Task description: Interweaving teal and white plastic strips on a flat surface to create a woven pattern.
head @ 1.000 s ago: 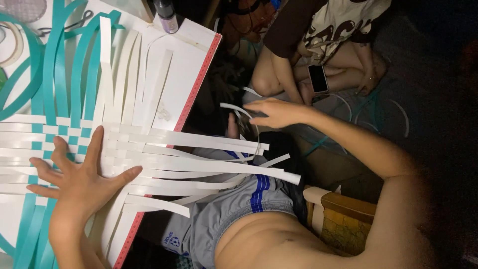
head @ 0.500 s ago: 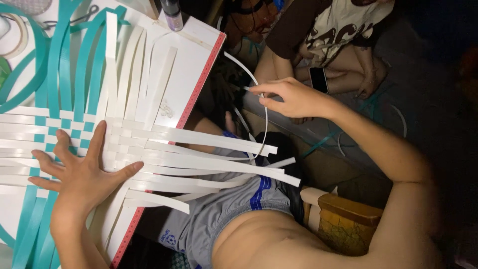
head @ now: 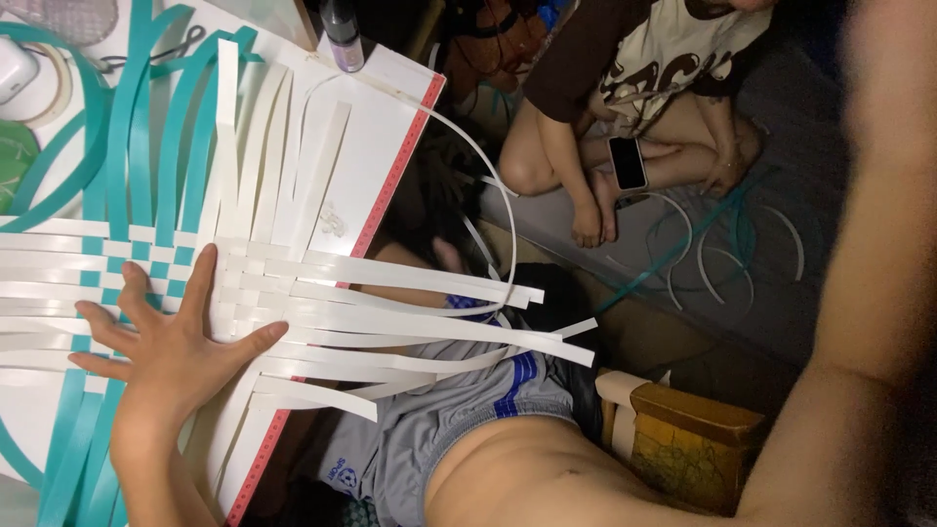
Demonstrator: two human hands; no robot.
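Note:
My left hand (head: 171, 346) lies flat, fingers spread, on a partly woven mat of white strips (head: 390, 322) and teal strips (head: 127, 146). The mat rests on a white board with a red edge (head: 386, 185). Long white strip ends stick out past the board over my lap. One white strip (head: 503, 195) arcs in a big loop from the board's top corner down to the weave. My right forearm (head: 869, 293) rises blurred along the right side; its hand is out of the picture.
A small bottle (head: 342, 34) stands at the board's top corner. Another person (head: 625, 88) sits on the floor beyond, with a phone (head: 628, 163) on one leg and loose strips (head: 722, 244) nearby. A yellow-brown box (head: 693, 439) sits by my hip.
My right hand has lifted up and out of view, and the curved white strip now loops higher and wider. My left hand stays pressed on the weave.

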